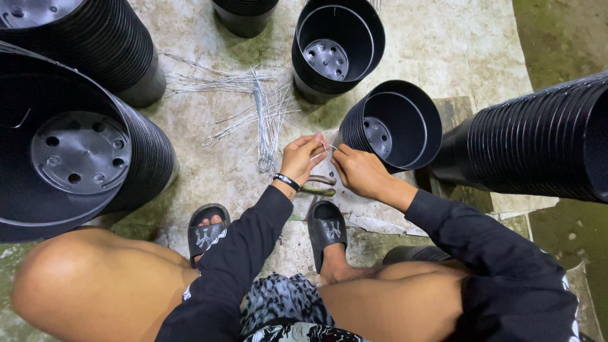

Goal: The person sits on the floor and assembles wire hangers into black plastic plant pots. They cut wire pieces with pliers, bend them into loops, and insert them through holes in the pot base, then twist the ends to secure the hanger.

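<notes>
1. Pinching one thin bright wire (327, 146): left hand (299, 159) and right hand (358, 170), fingertips closed on it, above rough concrete floor (443, 44).
2. Round ribbed black plastic pots (396, 123) just beside; loose wire bundle (266, 114) left.

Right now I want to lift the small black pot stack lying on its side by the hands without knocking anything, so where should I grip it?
Grip the small pot stack by its open rim, probably from above: it lies on its side with the mouth tilted up toward the camera, so the upper rim is bare. The left hand and right hand pinch a thin wire just in front, crowding the lower edge.
</notes>
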Available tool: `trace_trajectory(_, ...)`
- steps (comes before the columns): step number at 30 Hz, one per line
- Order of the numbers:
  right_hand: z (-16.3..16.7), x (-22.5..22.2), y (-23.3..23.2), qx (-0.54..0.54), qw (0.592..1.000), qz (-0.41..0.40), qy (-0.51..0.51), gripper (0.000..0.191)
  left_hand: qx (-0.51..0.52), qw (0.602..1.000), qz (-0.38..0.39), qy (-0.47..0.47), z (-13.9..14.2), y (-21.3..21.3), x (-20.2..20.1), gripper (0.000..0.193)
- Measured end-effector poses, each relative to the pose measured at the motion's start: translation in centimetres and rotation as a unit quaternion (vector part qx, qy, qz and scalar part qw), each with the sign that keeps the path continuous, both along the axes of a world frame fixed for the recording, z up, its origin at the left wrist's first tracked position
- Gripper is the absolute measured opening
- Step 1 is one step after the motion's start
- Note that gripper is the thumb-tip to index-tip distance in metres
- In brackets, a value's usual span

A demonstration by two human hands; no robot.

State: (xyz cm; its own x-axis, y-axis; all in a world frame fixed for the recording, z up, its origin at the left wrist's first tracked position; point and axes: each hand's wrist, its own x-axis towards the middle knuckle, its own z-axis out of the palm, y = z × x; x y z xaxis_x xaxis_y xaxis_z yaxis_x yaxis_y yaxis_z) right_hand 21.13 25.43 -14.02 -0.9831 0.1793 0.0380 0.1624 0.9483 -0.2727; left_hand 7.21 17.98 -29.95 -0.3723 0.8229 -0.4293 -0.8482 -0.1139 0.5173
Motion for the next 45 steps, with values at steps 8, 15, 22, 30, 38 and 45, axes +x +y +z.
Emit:
trace_trajectory(8,0.7,-0.1,0.0,-0.031,0.999,0.010,-0.036,0.019,-0.004,0.998,0.059,0.022,-2.6,0.4,-2.3,0.019)
trace_trajectory(15,1.1,0.4,0.4,-0.067,0.997,0.021,-0.025,0.017,-0.003,0.995,0.093,0.024,-3.8,0.6,-4.1,0.017)
trace_trajectory(22,0.8,1.1,0.4,-0.141,0.989,-0.001,-0.031,0.019,0.000,0.986,0.164,0.032,-4.3,0.2,-5.0,0.014)
trace_trajectory(30,0.9,2.1,0.2,-0.195,0.978,-0.026,-0.068,0.024,-0.048,0.972,0.222,0.068,-4.0,-1.2,-8.0,0.015)
trace_trajectory(38,1.5,3.1,0.1,-0.090,0.994,0.042,-0.051,0.016,-0.074,0.960,0.261,0.073,-4.5,-2.2,-10.3,0.017)
trace_trajectory(45,1.6,3.6,-1.0,0.057,0.989,0.136,-0.030,0.016,-0.099,0.955,0.270,0.070,-5.2,-3.5,-12.5,0.017)
